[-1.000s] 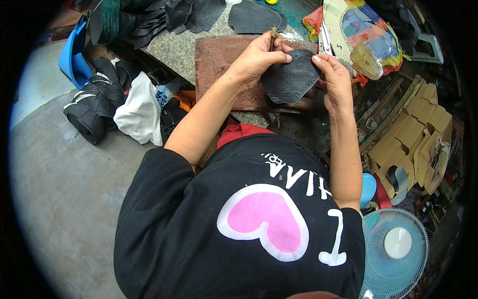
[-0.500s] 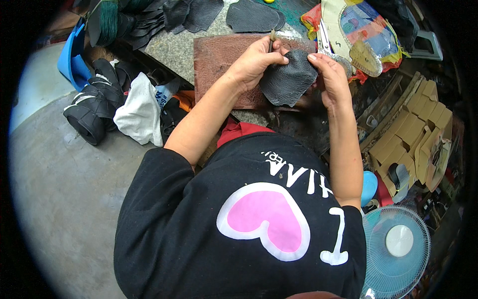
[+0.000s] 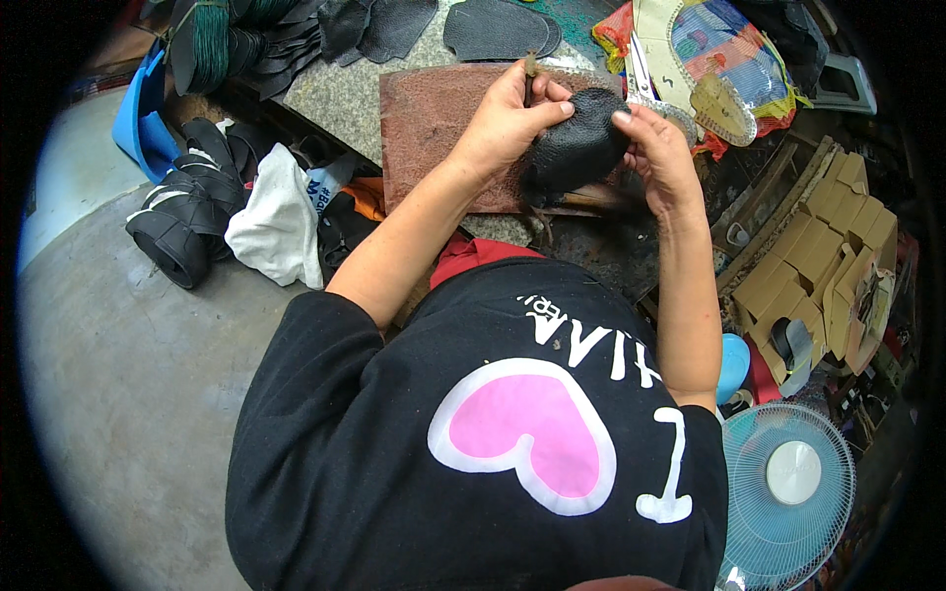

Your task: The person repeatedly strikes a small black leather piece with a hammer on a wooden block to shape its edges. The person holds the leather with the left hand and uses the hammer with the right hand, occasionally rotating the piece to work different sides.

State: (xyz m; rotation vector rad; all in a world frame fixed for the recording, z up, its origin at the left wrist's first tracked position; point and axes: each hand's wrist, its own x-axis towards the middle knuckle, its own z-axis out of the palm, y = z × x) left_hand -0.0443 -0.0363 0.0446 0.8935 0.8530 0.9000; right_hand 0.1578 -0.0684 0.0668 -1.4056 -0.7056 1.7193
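Note:
A black pebbled leather piece (image 3: 576, 143) is stretched between my two hands, its lower edge blurred and curling. My left hand (image 3: 507, 123) pinches its upper left edge between thumb and fingers. The same hand keeps a slim dark tool (image 3: 529, 87) with a pale, tufted tip among its fingers. At the upper right edge, my right hand (image 3: 662, 158) grips the leather with thumb and fingertips. Under the hands lies a reddish-brown textured sheet (image 3: 424, 138) on the speckled stone tabletop (image 3: 345, 113).
More black leather cutouts (image 3: 498, 30) lie at the far edge. Scissors (image 3: 639, 64) and pale patterns (image 3: 722, 106) rest right of the sheet, by a colourful bag (image 3: 724, 44). Black rolls (image 3: 172, 236) and a white cloth (image 3: 271, 222) are left; cardboard (image 3: 798, 266) and a fan (image 3: 793, 473) are right.
The leather piece has tilted and bent, its lower edge swinging and blurring. Both hands keep their hold, with the right wrist slightly turned.

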